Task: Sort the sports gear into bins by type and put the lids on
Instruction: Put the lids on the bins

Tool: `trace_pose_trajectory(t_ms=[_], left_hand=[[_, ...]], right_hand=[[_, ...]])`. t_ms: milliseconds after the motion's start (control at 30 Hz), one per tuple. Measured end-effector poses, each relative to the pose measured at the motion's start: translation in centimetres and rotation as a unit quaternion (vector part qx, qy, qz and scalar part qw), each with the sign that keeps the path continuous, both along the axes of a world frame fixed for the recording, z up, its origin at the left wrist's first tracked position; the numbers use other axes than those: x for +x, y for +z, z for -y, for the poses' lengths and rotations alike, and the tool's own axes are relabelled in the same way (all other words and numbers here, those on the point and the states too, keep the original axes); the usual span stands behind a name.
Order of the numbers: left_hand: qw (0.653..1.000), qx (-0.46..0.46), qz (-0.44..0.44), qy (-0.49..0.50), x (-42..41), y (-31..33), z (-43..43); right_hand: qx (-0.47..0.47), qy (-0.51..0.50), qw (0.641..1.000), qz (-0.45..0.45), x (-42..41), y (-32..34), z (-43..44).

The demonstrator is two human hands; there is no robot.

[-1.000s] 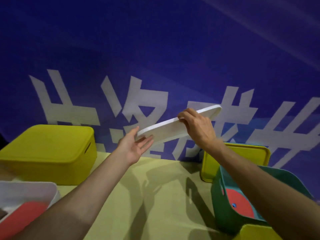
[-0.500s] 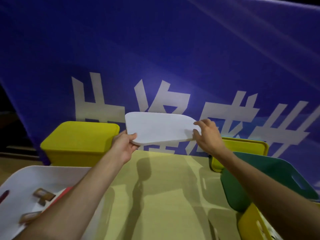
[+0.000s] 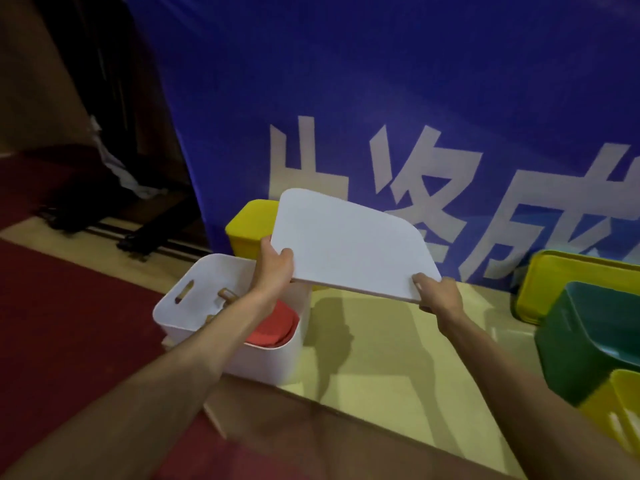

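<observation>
Left hand: grips the near left corner of the white lid, thumb on the top face, fingers underneath. Right hand: pinches the lid's near right corner, thumb on top, fingers curled below the edge. White lid: flat, with rounded corners, held in the air between the two hands, its top face tipped toward the camera. Its left corner hangs above the far right part of the white bin, and the rest hangs over the pale yellow table. White bin: open, standing at the table's left edge directly under the left hand and forearm. It has a slot handle in its left wall and holds a red rounded item and a wooden handle. Yellow lidded bin: behind the white bin, partly hidden by the lid. Loose yellow lid: propped at the right against the blue banner. Green bin: in front of that yellow lid, well to the right of the right hand. Second yellow bin: at the lower right, touching the green bin. Red carpet: floor to the left.
</observation>
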State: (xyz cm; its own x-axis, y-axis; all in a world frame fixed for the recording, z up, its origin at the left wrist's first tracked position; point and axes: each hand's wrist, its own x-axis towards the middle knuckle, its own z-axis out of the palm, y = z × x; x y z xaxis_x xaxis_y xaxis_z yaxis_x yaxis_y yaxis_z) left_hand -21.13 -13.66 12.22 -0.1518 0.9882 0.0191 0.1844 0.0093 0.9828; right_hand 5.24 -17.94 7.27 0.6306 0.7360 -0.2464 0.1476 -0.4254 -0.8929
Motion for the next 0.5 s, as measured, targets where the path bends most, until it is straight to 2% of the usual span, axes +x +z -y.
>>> trace_pose_trajectory(t_ms=[267, 367, 500], left_hand=[[0.989, 0.062, -0.130, 0.028, -11.0, -1.6, 1.2], [0.985, 0.045, -0.165, 0.034, -15.4, -3.0, 0.8], [0.985, 0.004, -0.168, 0.031, -20.9, -6.2, -0.6]], right_hand=[[0.027, 0.027, 0.999, -0.004, -10.7, -3.0, 3.0], [0.041, 0.048, 0.997, 0.034, -14.7, -4.5, 3.7], [0.025, 0.056, 0.996, 0.072, -20.2, -6.1, 2.8]])
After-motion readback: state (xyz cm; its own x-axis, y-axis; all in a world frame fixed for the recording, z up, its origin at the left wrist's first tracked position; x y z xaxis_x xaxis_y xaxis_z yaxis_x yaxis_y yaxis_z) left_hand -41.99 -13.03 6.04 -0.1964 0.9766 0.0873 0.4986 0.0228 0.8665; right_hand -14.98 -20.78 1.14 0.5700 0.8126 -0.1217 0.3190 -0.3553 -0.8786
